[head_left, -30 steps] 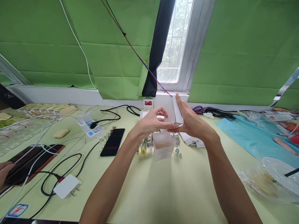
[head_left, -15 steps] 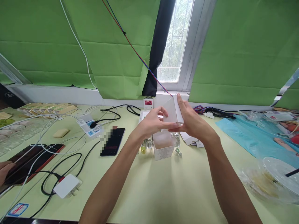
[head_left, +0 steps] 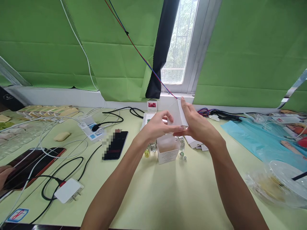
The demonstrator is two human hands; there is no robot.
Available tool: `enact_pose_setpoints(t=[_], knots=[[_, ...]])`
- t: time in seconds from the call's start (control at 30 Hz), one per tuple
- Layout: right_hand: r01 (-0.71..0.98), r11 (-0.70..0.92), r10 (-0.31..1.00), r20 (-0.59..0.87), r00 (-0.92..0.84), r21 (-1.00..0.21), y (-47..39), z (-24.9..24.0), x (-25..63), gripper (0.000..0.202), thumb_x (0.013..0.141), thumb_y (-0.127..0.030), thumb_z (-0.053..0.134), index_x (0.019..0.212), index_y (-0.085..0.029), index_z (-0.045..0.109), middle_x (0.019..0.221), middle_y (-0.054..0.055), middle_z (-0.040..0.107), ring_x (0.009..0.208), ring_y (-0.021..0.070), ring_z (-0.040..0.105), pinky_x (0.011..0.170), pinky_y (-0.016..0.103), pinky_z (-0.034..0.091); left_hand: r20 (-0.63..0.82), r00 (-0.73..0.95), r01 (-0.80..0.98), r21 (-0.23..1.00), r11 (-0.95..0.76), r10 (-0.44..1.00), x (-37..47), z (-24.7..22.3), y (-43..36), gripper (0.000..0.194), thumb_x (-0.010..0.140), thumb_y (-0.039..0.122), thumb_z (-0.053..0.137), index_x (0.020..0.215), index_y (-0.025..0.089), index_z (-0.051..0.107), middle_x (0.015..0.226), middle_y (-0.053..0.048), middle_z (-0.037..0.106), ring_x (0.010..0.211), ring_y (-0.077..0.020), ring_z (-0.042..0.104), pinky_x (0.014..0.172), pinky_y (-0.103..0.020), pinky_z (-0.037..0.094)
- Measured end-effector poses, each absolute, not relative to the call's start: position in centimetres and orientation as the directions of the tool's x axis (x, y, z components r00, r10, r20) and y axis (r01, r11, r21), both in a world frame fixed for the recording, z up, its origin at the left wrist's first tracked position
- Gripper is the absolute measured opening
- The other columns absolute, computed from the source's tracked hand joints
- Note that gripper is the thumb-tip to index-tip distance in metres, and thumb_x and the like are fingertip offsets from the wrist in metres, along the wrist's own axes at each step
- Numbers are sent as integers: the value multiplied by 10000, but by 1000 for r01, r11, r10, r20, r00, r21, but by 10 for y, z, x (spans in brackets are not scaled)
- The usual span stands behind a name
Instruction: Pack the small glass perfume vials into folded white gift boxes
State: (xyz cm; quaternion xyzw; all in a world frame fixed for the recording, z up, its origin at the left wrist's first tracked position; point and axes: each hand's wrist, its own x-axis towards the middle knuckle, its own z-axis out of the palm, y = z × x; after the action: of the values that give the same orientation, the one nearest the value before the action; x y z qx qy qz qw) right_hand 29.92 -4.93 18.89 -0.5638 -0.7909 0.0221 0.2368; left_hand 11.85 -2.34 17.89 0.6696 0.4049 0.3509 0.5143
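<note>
Between my two hands, a white cardboard box (head_left: 174, 114) is held up and tilted above the table. My left hand (head_left: 159, 124) grips its left and lower side, thumb stretched along the bottom edge. Closed round its right side is my right hand (head_left: 195, 121), with the thumb up near the top. Directly below stands a second white box (head_left: 168, 153), open at the top, with small print on its front. Small glass bottles (head_left: 153, 147) stand beside and behind it, partly hidden. A yellow-green cap (head_left: 146, 153) and a green cap (head_left: 181, 154) lie near them.
To the left are a phone (head_left: 116, 145), a power strip (head_left: 91, 129), a white charger (head_left: 68, 190) and looped cables. Another person's hand (head_left: 4, 175) rests by a red-edged phone (head_left: 35, 167). A plastic food container (head_left: 280, 182) and blue sheet (head_left: 249, 137) are at right.
Almost nothing differs. Both hands keep their hold on the raised box, which has barely moved; the whole view has shifted very slightly.
</note>
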Motion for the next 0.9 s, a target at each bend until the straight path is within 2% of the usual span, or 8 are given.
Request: enact_pose_setpoints(t=[0.23, 0.47, 0.67, 0.9], knots=[[892, 356, 907, 333, -259, -278, -48, 187, 300, 1299, 766, -374, 826, 1615, -302, -155, 1662, 199, 232, 1304, 432, 551, 912, 534, 560, 51, 454, 172, 974, -144, 890, 120, 178, -23, 470, 609, 452, 901, 706, 200, 516, 695, 13, 588, 667, -128, 526, 562, -235, 290], [904, 323, 924, 298, -238, -280, -47, 186, 298, 1215, 804, -424, 787, 1635, -230, -77, 1656, 238, 226, 1305, 428, 545, 931, 542, 542, 57, 471, 182, 970, -160, 880, 120, 180, -21, 449, 620, 444, 893, 659, 191, 524, 669, 32, 539, 636, -109, 488, 571, -245, 267], [898, 347, 912, 321, -256, -270, -46, 183, 300, 1258, 792, -427, 800, 1622, -278, -133, 1665, 215, 220, 1309, 428, 544, 943, 535, 540, 44, 489, 175, 973, -147, 871, 120, 180, -21, 435, 610, 423, 899, 673, 197, 533, 650, 33, 550, 633, -117, 509, 586, -256, 298], [900, 334, 918, 313, -244, -279, -47, 184, 299, 1305, 748, -378, 843, 1623, -296, -122, 1661, 213, 239, 1281, 429, 568, 916, 541, 554, 36, 452, 193, 972, -137, 891, 119, 180, -21, 384, 636, 457, 869, 670, 205, 581, 708, 14, 551, 640, -120, 498, 582, -261, 342]])
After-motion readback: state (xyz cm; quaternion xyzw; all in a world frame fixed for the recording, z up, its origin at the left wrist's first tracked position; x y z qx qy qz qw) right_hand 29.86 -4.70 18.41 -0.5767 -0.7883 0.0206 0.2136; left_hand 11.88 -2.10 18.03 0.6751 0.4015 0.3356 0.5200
